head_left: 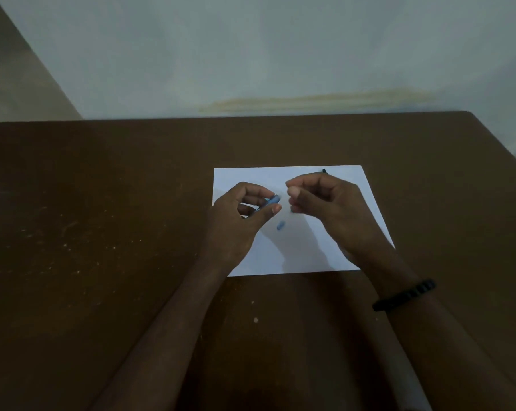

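Note:
A white sheet of paper lies on the brown table. Above it, my left hand pinches a short blue pen-like piece between thumb and fingers. My right hand hovers just to the right with fingers curled; a dark thin end sticks out behind it, and what it holds is mostly hidden. A small blue cap-like piece, blurred, shows over the paper below the gap between the hands.
The table's far edge meets a pale wall with a yellowish stain. A black band sits on my right wrist. The tabletop is scuffed with small light specks at the left.

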